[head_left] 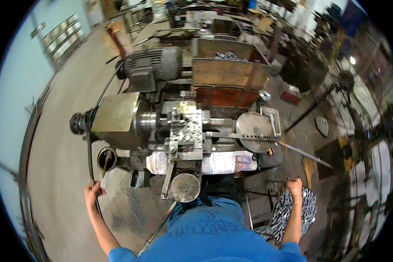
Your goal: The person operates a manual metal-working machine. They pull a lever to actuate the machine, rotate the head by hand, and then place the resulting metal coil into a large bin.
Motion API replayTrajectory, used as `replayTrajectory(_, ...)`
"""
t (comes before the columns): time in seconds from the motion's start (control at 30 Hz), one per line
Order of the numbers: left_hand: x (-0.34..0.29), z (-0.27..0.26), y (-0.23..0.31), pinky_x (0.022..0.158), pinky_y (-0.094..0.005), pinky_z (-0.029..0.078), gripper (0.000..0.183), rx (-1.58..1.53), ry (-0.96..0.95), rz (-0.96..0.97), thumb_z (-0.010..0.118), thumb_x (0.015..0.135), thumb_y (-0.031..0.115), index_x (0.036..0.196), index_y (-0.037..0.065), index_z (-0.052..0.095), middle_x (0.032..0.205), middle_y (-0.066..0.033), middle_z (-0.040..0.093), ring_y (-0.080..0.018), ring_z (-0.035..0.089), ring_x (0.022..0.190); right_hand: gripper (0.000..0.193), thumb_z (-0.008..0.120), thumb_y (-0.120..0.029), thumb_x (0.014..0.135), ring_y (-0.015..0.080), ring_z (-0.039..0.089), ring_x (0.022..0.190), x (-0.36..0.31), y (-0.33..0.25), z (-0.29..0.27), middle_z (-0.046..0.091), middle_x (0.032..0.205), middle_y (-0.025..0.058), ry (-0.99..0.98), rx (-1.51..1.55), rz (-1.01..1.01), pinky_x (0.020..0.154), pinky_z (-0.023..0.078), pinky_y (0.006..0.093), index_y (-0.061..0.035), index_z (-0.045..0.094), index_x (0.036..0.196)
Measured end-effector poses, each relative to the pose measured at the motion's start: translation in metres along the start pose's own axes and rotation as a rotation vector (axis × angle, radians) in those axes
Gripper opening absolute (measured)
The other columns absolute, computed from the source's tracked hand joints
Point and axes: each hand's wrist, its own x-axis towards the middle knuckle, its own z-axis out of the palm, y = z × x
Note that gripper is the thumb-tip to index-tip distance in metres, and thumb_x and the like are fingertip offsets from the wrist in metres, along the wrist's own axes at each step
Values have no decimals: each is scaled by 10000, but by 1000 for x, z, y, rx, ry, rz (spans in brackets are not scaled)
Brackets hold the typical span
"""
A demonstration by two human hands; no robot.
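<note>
Left grip (94, 193) well apart from fisted right grip (294, 187)

machine cover (116, 114): smooth, shiny metal | front disc (184, 188): dull metal | box (225, 73): rough, possibly wood

Workshop surroundings, left and right sides.
A pale blue wall (19, 94) at left carries a framed panel (64, 36) with rows of light rectangles; a grey floor (76, 83) runs alongside its base. At right stands a fan (346, 81) with a round wire guard; a red box (290, 97) lies to its left. A straw-coloured item (308, 167) below is possibly a broom.
</note>
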Motion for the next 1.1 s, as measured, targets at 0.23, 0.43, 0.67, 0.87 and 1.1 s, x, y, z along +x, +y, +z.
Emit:
replayTrajectory(0.23,-11,-3,-4,517,-347,498,282,191,121,33,647,780,222,846,-31,543,646,-122,581,-238,606,574,459,575,-69,525,279,501,1124,-7,-326,-37,539,1182,154,-375,558,-889,951,370,316,-19,659,974)
replayTrajectory(0.43,-46,22,29,667,-452,452,393,953,330,138,687,689,271,937,3,542,784,-250,590,-410,576,799,322,613,-148,544,316,500,1001,-49,-523,7,541,1059,165,-213,152,-1533,869,425,363,45,647,799)
replayTrajectory(0.67,-86,15,7,698,-459,467,383,932,387,-26,665,718,252,968,-17,556,833,-258,601,-409,584,816,316,608,-165,534,370,498,982,-55,-574,60,526,1011,244,-357,-151,-1329,845,438,389,69,636,746)
replayTrajectory(0.87,-78,18,10,698,-462,477,374,1004,450,-25,655,728,239,1000,-5,574,818,-248,609,-397,595,794,247,599,-173,497,424,533,947,-53,-585,83,556,919,319,-403,129,-1104,798,471,391,34,634,627)
replayTrajectory(1.1,-57,-32,-17,625,-417,488,230,1361,453,36,576,695,125,901,27,607,753,-183,629,-357,617,710,193,552,-124,549,488,558,832,-64,-583,69,421,1190,348,-313,108,-1245,798,469,459,18,606,669)
